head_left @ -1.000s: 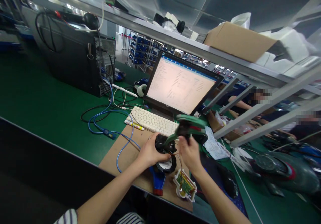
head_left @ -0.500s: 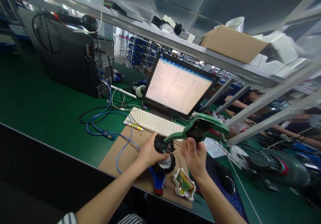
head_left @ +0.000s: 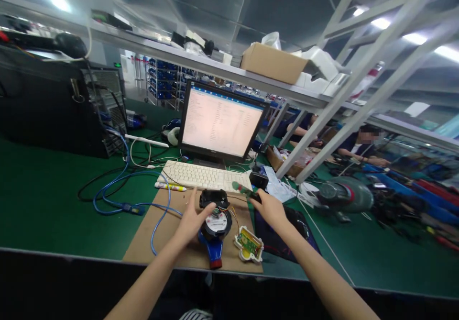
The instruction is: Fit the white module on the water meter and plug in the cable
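A green-topped workbench (head_left: 43, 205) under a grey metal shelf (head_left: 201, 66); ceiling lights glare above.

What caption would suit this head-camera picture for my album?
Left hand on a water meter, right hand gripping a green-handled tool before a monitor.

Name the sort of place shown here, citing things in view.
Probably a factory assembly or test bench: a green mat, a monitor with keyboard, and an opened meter with its circuit board.

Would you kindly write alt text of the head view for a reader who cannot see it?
On a cardboard sheet, a person's left hand rests open against a round blue-bodied meter, while the right hand grips a green-handled tool. A keyboard and lit monitor stand behind.
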`<state>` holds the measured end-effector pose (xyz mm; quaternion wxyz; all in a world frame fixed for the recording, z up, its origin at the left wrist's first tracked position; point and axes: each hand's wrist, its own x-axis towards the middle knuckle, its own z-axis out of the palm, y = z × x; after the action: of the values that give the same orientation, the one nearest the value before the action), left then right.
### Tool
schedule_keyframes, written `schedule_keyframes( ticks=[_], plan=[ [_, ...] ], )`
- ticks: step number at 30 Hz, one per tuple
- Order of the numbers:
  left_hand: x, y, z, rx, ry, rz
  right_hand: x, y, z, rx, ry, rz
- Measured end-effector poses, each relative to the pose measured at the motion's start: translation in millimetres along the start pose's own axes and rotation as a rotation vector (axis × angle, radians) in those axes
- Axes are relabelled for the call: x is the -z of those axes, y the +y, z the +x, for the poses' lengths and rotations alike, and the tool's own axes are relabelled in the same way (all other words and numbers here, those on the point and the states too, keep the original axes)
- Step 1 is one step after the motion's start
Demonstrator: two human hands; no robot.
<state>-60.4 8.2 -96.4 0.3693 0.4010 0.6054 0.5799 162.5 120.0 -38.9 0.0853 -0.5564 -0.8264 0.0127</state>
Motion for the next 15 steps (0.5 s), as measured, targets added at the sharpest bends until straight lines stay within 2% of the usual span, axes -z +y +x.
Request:
schedule_keyframes(
  ticks=[3,5,9,12,15],
  plan=[
    [5.1,2,-10,0.078,0.024,-0.046,-24,4,-11,-0.004,-0.071,-0.025],
    [10.3,2,-17,0.086,0.016,-0.032,-29,2,-18,-0.003,-0.1,-0.027],
    [21.9,2,-24,0.08,0.077,0.029,-17,-4,-41,0.077,-0.12,0.016],
    [25.6,0,-25,0.039,0.118,0.049,-8,-9,-61,0.205,-0.281,0.082],
    [24.8,-4,-26,-0.022,0.086,0.083,-9,-14,-74,0.236,-0.425,0.104]
  ],
)
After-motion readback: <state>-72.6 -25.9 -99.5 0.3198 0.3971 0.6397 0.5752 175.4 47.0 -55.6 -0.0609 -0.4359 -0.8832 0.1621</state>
